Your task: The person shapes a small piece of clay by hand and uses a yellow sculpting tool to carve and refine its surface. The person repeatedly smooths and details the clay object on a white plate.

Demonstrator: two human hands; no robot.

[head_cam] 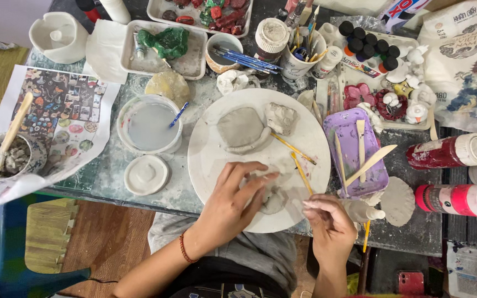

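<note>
Your left hand (233, 201) presses flat on a grey clay piece (274, 201) at the white round board's (211, 149) near edge; your right hand (327, 221) pinches empty beside it. The clay looks soft, easily dented: lift it from beneath.

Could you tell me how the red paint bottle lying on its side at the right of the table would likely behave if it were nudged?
The red paint bottle lies on its side and is round, so it would probably roll. Its smooth plastic wall may be slippery to clay-smeared fingers. It looks well filled, so likely rather heavy for its size.
</note>
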